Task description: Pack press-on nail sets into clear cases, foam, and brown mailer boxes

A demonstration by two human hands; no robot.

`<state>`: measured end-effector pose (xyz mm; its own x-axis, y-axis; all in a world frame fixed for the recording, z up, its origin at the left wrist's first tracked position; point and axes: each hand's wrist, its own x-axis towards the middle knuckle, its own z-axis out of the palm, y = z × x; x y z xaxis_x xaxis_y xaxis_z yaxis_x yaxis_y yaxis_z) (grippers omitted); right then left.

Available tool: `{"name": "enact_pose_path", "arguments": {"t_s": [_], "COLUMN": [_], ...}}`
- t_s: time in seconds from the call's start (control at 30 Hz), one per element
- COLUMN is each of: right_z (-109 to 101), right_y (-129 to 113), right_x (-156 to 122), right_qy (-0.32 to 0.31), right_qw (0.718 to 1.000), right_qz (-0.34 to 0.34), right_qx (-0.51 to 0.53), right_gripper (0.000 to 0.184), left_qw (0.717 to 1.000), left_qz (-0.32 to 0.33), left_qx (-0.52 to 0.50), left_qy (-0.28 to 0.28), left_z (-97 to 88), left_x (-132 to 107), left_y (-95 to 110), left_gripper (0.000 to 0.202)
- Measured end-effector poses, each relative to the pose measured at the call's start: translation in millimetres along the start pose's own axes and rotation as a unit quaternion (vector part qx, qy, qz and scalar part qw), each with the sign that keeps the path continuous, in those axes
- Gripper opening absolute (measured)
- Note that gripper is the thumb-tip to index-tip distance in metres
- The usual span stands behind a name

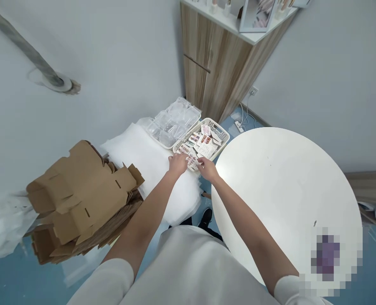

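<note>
Over the near end of a white perforated plastic basket [223,136], both my hands hold a small press-on nail card [192,162]. The card shows rows of pinkish-brown ovals. My left hand [177,164] is closed at its left edge, with the fingertips partly hidden. On the opposite edge, my right hand [208,168] pinches it between thumb and fingers. Further back in the basket lie several similar cards [206,140], some with red-brown or dark ovals, and white card pieces [206,149] in a loose pile.
Beside the basket, another light basket holds clear plastic packs [175,118]. White foam sheets [156,178] are stacked left of my hands, next to flattened brown cardboard boxes [89,195]. A round white table [289,190] stands right; a wood-grain cabinet [216,59] is behind. A power strip [239,126] lies on the floor.
</note>
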<state>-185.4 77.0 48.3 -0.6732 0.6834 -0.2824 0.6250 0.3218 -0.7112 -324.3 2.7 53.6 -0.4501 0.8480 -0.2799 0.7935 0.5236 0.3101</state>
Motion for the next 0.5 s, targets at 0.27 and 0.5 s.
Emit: {"name": "enact_pose_path", "arguments": {"t_s": [0.27,0.5], "right_z": [29,38], "right_y": [-1,-4], "right_x": [55,66], "right_qy": [-0.029,-0.009], "right_qw": [0.993,0.987], "right_qz": [0.010,0.011], "right_qx": [-0.111,-0.161], "right_gripper": [0.040,0.038], "left_qw": [0.999,0.996], "left_qz": [-0.006,-0.005], "left_qx": [-0.043,-0.086], "left_qy": [-0.001,0.010], "left_z": [21.9,23.6], "left_x": [26,25], "left_y": [-10,-11], "left_gripper": [0.024,0.026]}}
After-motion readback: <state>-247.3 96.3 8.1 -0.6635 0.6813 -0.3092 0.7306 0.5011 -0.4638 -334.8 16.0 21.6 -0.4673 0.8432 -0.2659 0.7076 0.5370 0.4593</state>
